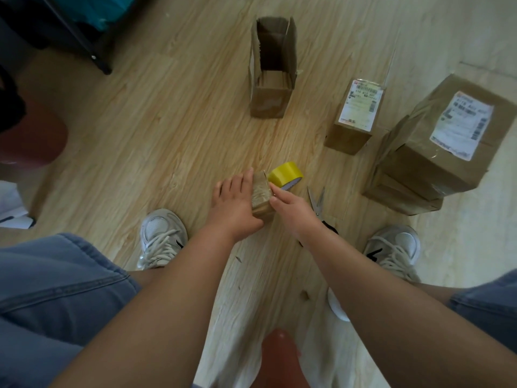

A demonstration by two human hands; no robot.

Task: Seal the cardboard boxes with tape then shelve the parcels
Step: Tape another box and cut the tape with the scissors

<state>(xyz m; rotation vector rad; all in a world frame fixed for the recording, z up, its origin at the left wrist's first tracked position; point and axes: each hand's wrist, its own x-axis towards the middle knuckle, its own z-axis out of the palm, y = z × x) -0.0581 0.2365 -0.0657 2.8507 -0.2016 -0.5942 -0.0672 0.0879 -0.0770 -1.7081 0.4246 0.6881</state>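
Note:
A small cardboard box (262, 198) with shiny tape across its top lies on the wooden floor between my shoes. My left hand (233, 204) rests against the box's left side and holds it. My right hand (293, 208) presses its fingers on the box's right edge, over the tape. A yellow tape roll (285, 173) lies just behind the box, touching it. An open tall box (272, 68) stands further back. A labelled box (355, 116) and a stack of taped boxes (439, 147) sit at the right.
Scissors (317, 204) lie on the floor right of my right hand. My two sneakers (162, 236) flank the work spot. A dark rack leg (98, 56) stands at the top left, a reddish stool (30, 133) at the left edge.

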